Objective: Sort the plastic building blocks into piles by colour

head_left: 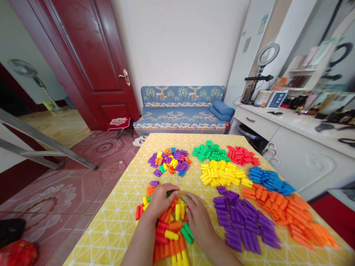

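My left hand is over a mixed pile of tube-shaped plastic building blocks, fingers curled and thumb closed in on a green block. Facing it, my right hand bends over the pile's right side, with a bit of green showing between its thumb and fingertips. Between the hands lie yellow blocks and an orange block. Nearer to me are red blocks, green blocks and a row of orange blocks. My hands hide part of the pile.
Sorted piles of purple, orange, blue, yellow, red and green blocks cover the table's right side. A mixed heap lies farther back on the yellow tablecloth. Beyond is a blue sofa.
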Demonstrator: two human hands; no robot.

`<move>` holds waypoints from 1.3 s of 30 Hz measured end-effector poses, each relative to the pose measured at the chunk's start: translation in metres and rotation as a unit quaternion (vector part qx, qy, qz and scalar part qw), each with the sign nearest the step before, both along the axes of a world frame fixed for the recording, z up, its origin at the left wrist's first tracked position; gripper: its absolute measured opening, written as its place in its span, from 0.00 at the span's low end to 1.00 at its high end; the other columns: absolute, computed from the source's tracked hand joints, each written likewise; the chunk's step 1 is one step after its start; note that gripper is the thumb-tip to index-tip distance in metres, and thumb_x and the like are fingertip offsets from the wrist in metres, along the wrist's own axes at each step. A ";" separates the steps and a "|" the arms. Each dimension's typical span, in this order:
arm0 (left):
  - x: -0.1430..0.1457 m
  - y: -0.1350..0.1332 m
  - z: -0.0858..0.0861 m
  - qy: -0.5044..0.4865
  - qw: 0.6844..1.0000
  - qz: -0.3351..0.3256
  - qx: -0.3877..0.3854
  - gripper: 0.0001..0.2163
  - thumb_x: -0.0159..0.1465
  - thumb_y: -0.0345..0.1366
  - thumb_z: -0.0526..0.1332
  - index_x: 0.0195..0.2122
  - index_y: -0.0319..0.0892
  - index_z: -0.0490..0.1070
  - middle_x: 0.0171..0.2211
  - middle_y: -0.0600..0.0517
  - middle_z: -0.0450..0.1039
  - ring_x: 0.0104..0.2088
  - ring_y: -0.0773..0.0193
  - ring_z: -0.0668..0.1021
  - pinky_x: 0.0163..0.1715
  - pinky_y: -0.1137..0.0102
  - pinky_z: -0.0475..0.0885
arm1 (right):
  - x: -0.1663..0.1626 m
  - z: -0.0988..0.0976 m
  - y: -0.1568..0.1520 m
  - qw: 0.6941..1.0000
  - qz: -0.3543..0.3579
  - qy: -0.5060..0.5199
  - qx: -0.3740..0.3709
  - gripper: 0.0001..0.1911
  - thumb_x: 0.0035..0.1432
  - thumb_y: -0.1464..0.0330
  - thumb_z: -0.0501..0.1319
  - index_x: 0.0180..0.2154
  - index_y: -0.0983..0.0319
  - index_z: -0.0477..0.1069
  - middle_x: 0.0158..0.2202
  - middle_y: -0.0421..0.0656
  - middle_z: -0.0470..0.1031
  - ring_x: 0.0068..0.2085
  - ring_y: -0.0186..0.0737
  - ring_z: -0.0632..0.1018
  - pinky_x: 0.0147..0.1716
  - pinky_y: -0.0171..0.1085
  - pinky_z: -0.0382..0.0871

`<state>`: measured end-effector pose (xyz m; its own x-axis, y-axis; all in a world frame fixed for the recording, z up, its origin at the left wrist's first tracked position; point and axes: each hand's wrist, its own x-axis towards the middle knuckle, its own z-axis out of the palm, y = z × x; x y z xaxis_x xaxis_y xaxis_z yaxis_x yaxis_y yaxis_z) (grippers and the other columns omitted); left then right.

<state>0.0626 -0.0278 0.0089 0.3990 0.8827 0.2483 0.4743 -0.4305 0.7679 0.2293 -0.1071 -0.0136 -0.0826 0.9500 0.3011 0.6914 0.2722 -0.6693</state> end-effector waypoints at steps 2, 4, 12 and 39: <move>0.000 0.000 0.000 0.004 1.000 0.003 -0.001 0.09 0.62 0.36 0.59 0.37 0.44 0.79 0.37 0.50 0.80 0.39 0.61 0.79 0.43 0.68 0.71 | 0.001 0.001 0.005 1.000 -0.008 0.011 -0.002 0.26 0.53 0.79 0.51 0.52 0.59 0.71 0.52 0.47 0.71 0.54 0.44 0.69 0.57 0.45 0.62; 0.000 0.000 -0.001 0.007 1.000 0.004 -0.001 0.09 0.62 0.36 0.59 0.37 0.44 0.79 0.37 0.49 0.80 0.39 0.60 0.79 0.43 0.68 0.71 | 0.000 0.004 0.006 1.000 -0.008 0.025 -0.004 0.25 0.52 0.79 0.52 0.49 0.57 0.73 0.47 0.45 0.73 0.50 0.44 0.72 0.53 0.44 0.66; -0.001 0.000 0.000 0.015 1.000 0.003 0.003 0.09 0.62 0.36 0.59 0.37 0.44 0.79 0.37 0.49 0.81 0.39 0.60 0.80 0.41 0.68 0.72 | 0.008 -0.003 0.001 0.988 -0.080 0.133 -0.025 0.14 0.61 0.66 0.55 0.47 0.60 0.71 0.41 0.45 0.77 0.42 0.44 0.77 0.42 0.41 0.70; -0.001 0.000 0.000 0.017 1.000 0.009 -0.006 0.10 0.62 0.37 0.58 0.38 0.43 0.79 0.37 0.49 0.81 0.39 0.60 0.80 0.42 0.68 0.72 | 0.161 0.049 0.223 0.950 -0.310 0.004 -0.039 0.10 0.52 0.70 0.61 0.38 0.64 0.74 0.32 0.46 0.79 0.34 0.40 0.80 0.36 0.35 0.71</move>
<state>0.0620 -0.0276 0.0089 0.3916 0.8924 0.2243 0.5082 -0.4129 0.7558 0.3901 0.1161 0.0357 0.5021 0.8345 0.2267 0.6974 -0.2358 -0.6768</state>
